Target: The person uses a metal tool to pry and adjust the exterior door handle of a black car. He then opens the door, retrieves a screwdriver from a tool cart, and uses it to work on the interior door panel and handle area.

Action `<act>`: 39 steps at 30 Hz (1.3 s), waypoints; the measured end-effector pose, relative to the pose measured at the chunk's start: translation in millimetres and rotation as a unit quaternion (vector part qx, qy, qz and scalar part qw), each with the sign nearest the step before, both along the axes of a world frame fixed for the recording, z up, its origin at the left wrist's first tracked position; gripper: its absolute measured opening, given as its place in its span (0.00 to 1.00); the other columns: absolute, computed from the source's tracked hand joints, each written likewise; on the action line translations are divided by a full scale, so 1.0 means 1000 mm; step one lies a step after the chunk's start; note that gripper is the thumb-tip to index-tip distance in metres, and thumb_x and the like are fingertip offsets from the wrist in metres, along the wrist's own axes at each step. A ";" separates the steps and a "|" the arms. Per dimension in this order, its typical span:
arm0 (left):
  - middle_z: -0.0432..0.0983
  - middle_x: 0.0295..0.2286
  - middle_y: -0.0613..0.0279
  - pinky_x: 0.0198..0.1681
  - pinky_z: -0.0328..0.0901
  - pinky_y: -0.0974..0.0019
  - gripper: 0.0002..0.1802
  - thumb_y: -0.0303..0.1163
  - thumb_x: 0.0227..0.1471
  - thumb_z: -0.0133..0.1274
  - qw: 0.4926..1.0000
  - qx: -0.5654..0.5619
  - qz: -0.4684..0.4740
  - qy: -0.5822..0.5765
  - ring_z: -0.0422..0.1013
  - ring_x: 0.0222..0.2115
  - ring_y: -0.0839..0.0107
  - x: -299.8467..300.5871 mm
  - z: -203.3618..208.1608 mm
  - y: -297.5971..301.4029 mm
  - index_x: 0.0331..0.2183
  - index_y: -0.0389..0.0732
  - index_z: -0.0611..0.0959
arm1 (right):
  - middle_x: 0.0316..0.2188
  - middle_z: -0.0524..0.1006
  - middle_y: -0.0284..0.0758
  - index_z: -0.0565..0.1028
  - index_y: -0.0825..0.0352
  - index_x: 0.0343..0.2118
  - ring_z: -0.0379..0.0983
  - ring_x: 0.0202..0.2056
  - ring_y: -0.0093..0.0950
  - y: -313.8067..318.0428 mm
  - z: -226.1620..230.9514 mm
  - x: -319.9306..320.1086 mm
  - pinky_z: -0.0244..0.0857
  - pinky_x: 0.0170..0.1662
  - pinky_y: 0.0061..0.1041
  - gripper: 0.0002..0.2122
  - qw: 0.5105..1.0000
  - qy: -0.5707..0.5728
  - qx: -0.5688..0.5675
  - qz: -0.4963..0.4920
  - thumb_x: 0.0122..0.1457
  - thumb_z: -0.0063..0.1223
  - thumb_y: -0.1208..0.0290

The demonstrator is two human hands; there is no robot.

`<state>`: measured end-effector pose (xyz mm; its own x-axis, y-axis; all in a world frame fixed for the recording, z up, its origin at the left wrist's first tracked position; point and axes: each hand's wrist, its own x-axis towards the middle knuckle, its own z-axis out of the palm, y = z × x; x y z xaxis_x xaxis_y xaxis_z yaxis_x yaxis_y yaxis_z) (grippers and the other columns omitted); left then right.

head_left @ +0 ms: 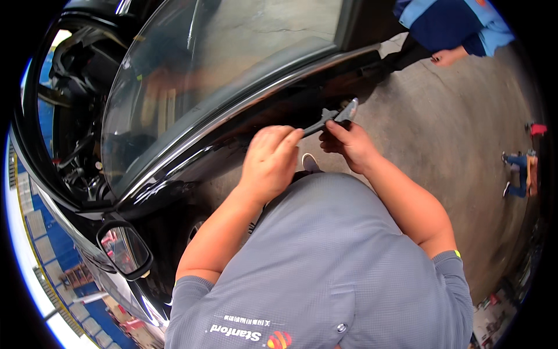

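A slim dark grey piece [319,124] with a long narrow shank and a wedge-shaped, pale-edged end is held in front of my body, beside the black car door [192,160]. I cannot tell its exact kind. My left hand [270,160] has its fingers curled round the lower left end of the shank. At the wider end, my right hand [350,144] grips the piece with the thumb on top. Some of its fingers are hidden beneath. Both hands are apart from the door's upper edge and its window glass [232,52].
The car's side mirror [124,249] juts out at lower left. A person in blue [447,29] stands beyond the door at upper right, one hand hanging low. Another person [520,173] is far off on the right. Concrete floor [442,134] spreads to the right.
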<state>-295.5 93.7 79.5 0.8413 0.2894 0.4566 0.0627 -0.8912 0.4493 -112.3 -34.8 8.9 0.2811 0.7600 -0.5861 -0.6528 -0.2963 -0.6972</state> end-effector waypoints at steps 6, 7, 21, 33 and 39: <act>0.77 0.42 0.52 0.51 0.66 0.58 0.23 0.13 0.43 0.54 0.984 0.167 0.033 -0.053 0.73 0.45 0.56 -0.030 0.108 0.036 0.44 0.37 0.80 | 0.30 0.78 0.34 0.73 0.66 0.35 0.75 0.29 0.25 0.002 -0.012 -0.025 0.70 0.35 0.26 0.18 0.992 -0.018 0.067 -0.105 0.59 0.61 0.55; 0.77 0.43 0.53 0.52 0.66 0.59 0.21 0.14 0.46 0.54 0.966 0.250 0.050 -0.042 0.73 0.46 0.57 -0.031 0.135 0.046 0.45 0.37 0.80 | 0.30 0.79 0.34 0.73 0.66 0.36 0.75 0.29 0.24 0.000 -0.018 -0.028 0.70 0.35 0.25 0.18 0.988 -0.030 0.077 -0.127 0.59 0.61 0.54; 0.78 0.38 0.62 0.42 0.69 0.70 0.26 0.45 0.62 0.50 0.930 -0.056 -0.110 0.345 0.75 0.37 0.73 0.028 0.251 0.218 0.57 0.41 0.73 | 0.27 0.74 0.35 0.68 0.66 0.41 0.71 0.22 0.28 0.083 0.004 -0.103 0.68 0.25 0.29 0.23 0.888 0.062 0.055 -0.453 0.67 0.41 0.45; 0.81 0.40 0.49 0.41 0.71 0.66 0.20 0.37 0.61 0.45 0.913 -0.255 -0.226 0.224 0.79 0.36 0.64 0.013 0.189 0.199 0.47 0.32 0.77 | 0.25 0.72 0.34 0.71 0.71 0.36 0.69 0.24 0.30 0.108 0.007 -0.103 0.64 0.28 0.34 0.29 0.869 -0.154 -0.207 -0.422 0.67 0.33 0.42; 0.81 0.38 0.50 0.43 0.70 0.64 0.21 0.37 0.60 0.44 0.916 -0.240 -0.260 0.189 0.78 0.36 0.63 0.014 0.183 0.206 0.47 0.32 0.77 | 0.27 0.71 0.34 0.72 0.69 0.37 0.68 0.27 0.30 0.115 0.000 -0.103 0.63 0.30 0.37 0.30 0.847 -0.156 -0.246 -0.445 0.67 0.31 0.40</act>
<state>-281.9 299.9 262.7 0.9940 -0.1053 0.0292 -0.0827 -0.5504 0.8308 -214.9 80.5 8.4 0.8134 -0.1485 -0.5624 -0.5774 -0.0880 -0.8117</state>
